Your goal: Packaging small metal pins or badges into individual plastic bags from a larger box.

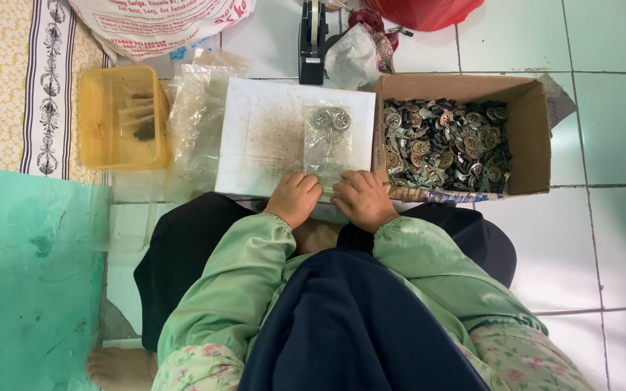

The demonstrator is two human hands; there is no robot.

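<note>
**Hands pinching a small clear bag on a white board**

Sleeves of pale green come first in my view, over a dark navy lap. Just beyond them I see both hands side by side at the near edge of a white board. My left hand is curled, fingers closed on the near left corner of a small clear plastic bag. My right hand is curled the same way, pinching the near right corner. The bag lies flat on the board, stretching away from the hands, and a few round metal parts sit inside at its far end.

Just right of the board stands an open cardboard box, touching the board's edge and filled with a heap of dark round metal parts. Left of the board lies a loose stack of clear plastic bags, and beyond that a yellow plastic tub on the patterned mat.

Farther out, past the board's far edge, I see a black tape dispenser, a white printed sack and a red plastic bag.
</note>
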